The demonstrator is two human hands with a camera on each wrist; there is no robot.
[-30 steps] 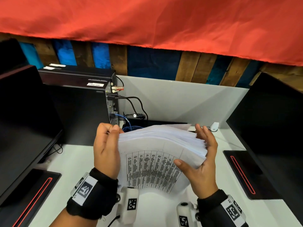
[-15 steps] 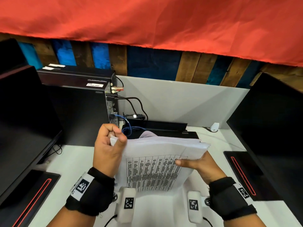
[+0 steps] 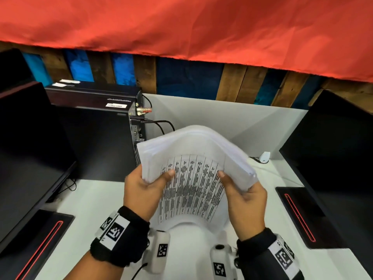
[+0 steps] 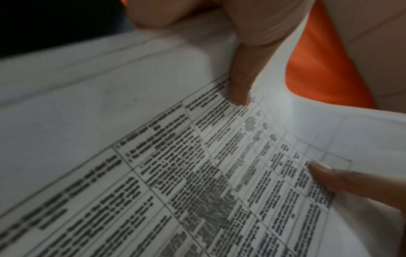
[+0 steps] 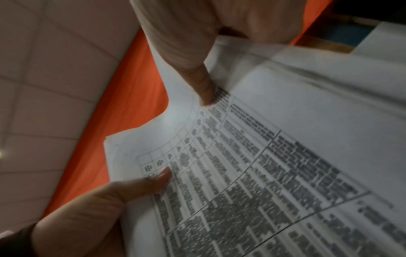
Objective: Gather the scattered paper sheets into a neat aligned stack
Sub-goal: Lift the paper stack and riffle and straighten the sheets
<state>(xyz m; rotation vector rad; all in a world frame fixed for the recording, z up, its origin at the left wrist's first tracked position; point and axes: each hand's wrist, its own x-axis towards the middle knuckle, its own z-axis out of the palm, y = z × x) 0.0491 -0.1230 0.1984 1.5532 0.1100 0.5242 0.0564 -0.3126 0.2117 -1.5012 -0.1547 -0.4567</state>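
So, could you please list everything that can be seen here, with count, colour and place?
white paper sheets with a printed black table: one bowed stack, held above the desk, centre
white desk: one, under the hands
white partition panel: one, behind the desk
black computer tower: one, back left, black cables plugged in
black monitors: two, far left and far right
black bases with a red line: two, near left and near right
small white device: one, back right on the desk
red cloth: one, across the top
brown and blue wooden planks: several, below the cloth
left hand: grips the stack's left edge
right hand: grips the right edge
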